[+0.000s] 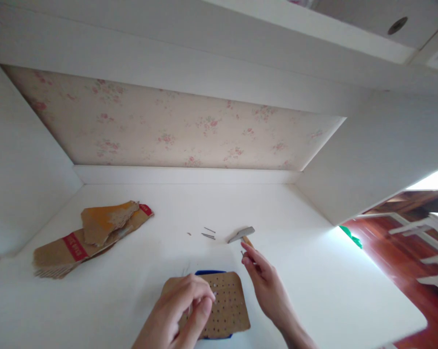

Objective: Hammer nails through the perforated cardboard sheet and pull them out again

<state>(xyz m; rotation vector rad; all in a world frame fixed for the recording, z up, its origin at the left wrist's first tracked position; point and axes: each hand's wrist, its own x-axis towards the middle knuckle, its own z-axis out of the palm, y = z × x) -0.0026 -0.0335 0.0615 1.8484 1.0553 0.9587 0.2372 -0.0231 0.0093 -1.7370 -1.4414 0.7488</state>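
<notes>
My right hand [264, 278] is closed round the wooden handle of a small hammer [241, 235], whose metal head points left above the desk. My left hand [184, 310] is pinched over the left side of a brown cardboard square [228, 303] dotted with rows of small holes or nails; what the fingertips hold is too small to make out. The cardboard lies on a blue pad [208, 273] whose edge shows at the top. A few loose nails [208, 234] lie on the white desk [313, 271] just beyond the cardboard.
Torn cardboard pieces with red labels [89, 232] lie at the left of the desk. White side walls and a floral back panel [175, 131] enclose the desk. To the right the desk ends above a red wooden floor [393, 252] with white furniture.
</notes>
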